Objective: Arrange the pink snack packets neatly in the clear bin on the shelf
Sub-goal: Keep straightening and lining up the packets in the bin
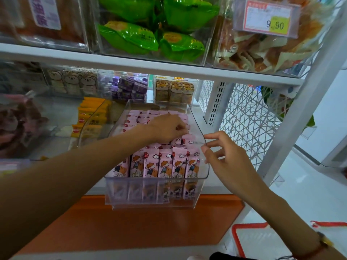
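Shop shelf [150, 67], clear bin [199, 117] at its front edge. Left hand [170, 128] pinched pink snack packets [163, 164] mid-bin; right hand [228, 159] loose-fingered, empty, against the right wall. Mid-arranging; next, likely stand the loose packets upright.

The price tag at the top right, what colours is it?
In the head view, the price tag is white with a red border and a yellow patch reading 9.90.

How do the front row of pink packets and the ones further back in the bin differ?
The front row stands upright, side by side, cartoon faces forward; the back packets lie flatter and overlap loosely. The front row is untouched; the left hand reaches among the back ones. Both share the pink wrapper and the clear bin.
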The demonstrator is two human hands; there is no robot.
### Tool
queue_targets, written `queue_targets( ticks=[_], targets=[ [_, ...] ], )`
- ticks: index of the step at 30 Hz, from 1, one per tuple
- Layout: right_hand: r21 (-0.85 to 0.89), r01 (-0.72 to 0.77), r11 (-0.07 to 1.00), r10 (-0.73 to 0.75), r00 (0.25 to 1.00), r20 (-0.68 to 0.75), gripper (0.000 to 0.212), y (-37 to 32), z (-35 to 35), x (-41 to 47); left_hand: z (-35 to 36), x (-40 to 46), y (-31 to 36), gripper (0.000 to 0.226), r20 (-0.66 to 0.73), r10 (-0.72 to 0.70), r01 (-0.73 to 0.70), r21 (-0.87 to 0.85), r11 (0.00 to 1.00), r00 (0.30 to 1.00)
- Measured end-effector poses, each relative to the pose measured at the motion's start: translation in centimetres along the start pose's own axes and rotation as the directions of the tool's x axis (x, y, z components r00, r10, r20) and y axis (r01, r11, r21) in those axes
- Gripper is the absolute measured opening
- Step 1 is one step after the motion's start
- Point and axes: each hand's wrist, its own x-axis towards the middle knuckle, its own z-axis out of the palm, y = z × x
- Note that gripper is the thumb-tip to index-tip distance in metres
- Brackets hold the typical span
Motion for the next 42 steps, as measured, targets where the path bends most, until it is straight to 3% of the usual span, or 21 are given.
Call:
queue_targets(
  ticks=[2,6,10,13,15,19,21,23,27,32,37,42],
  targets=[
    [-0.026,0.005,1.0,-0.004,1.0,0.016,0.022,0.0,-0.1,-0.1,-0.4,-0.4,0.3,0.032,-0.005,0.012,-0.012,-0.031,0.999,1.0],
    [-0.058,0.011,0.998,-0.01,1.0,0.015,0.029,-0.2,-0.3,-0.3,-0.9,-0.9,0.7,0.029,-0.197,0.092,-0.092,0.009,0.996,0.976],
    [-0.064,0.002,0.998,-0.002,1.0,0.002,0.03,-0.3,-0.4,-0.4,-0.7,-1.1,1.0,0.039,-0.031,0.052,-0.048,0.123,0.991,0.998],
    [-0.053,0.0,0.999,0.0,1.0,-0.009,0.029,-0.4,-0.4,-0.4,-0.8,-1.3,1.5,0.027,-0.155,0.032,-0.045,-0.081,0.996,0.987],
    [-0.034,-0.002,0.999,0.001,1.0,-0.031,0.03,-0.6,-0.3,-0.2,-1.2,-1.6,2.0,0.02,-0.285,-0.073,-0.009,-0.278,0.961,0.956],
    [-0.023,0.063,0.998,-0.067,0.961,-0.267,0.033,-1.8,-0.1,0.4,-3.2,-3.3,2.8,0.023,-0.412,-0.346,-0.032,-0.68,0.733,0.843],
    [0.027,0.127,0.992,-0.108,0.926,-0.363,0.027,-2.9,0.1,0.7,-4.1,-4.9,2.9,0.021,-0.441,-0.424,-0.108,-0.783,0.612,0.791],
    [0.103,0.188,0.977,-0.135,0.914,-0.383,0.021,-4.2,0.6,0.9,-4.6,-7.0,2.9,0.019,-0.496,-0.455,-0.176,-0.795,0.581,0.739],
    [0.183,0.213,0.96,-0.168,0.958,-0.231,0.033,-6.6,2.6,1.1,-4.4,-11.0,2.6,0.024,-0.541,-0.456,-0.237,-0.788,0.568,0.707],
    [0.312,0.105,0.944,-0.147,0.983,0.111,0.058,-8.0,5.2,1.2,-3.4,-13.8,2.0,0.033,-0.498,-0.485,-0.251,-0.836,0.488,0.718],
    [0.458,0.048,0.887,-0.147,0.972,0.183,0.034,-8.5,6.6,2.1,-3.4,-14.1,1.1,0.015,-0.479,-0.5,-0.276,-0.861,0.426,0.721],
    [0.613,-0.098,0.784,-0.014,0.984,0.176,0.009,-8.2,7.1,2.6,-2.6,-14.2,0.8,0.02,-0.531,-0.417,-0.181,-0.751,0.635,0.738]
  ],
)
